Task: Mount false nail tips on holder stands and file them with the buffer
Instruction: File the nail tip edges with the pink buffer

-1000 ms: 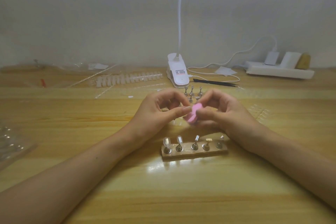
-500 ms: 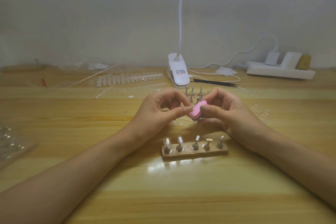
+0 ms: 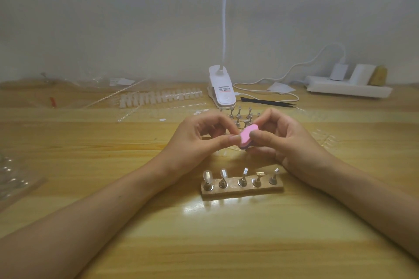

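Note:
My right hand (image 3: 283,140) pinches a small pink buffer (image 3: 247,136) between thumb and fingers, above the table's middle. My left hand (image 3: 199,140) has thumb and forefinger pinched together against the buffer's left edge; a clear nail tip seems to sit between them but is too small to make out. In front of both hands a wooden base (image 3: 242,190) carries several metal holder stands. The two leftmost stands bear clear nail tips (image 3: 207,175); the others are bare.
Several loose metal stands (image 3: 240,114) stand behind the hands. Further back are a white clip lamp (image 3: 222,92), a strip of nail tips (image 3: 158,98), black tweezers (image 3: 267,102), a white power strip (image 3: 349,89) and, at the left edge, clear plastic packaging (image 3: 13,179).
The pink buffer has shifted up and turned in my right hand, its top now tilted further right. My left hand has stayed almost still.

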